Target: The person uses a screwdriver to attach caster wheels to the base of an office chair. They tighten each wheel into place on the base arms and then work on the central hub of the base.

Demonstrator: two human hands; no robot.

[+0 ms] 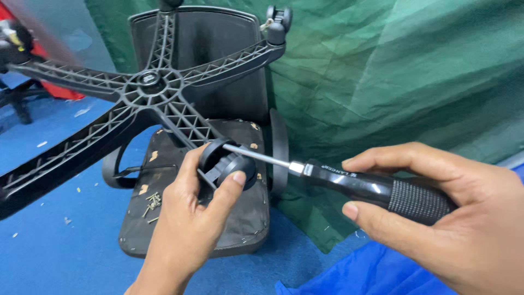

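The black caster wheel (228,164) sits at the tip of one leg of the upturned chair base (150,90), pinched between the left hand's (188,218) thumb and fingers. The screwdriver (349,183), gripped in the closed right hand (442,213), has its shaft against the wheel's hub. The step looks like prying the caster; next likely needs steady leverage.

The chair base (147,87) lies on the upturned seat (240,218), with the cloth (393,71) behind.
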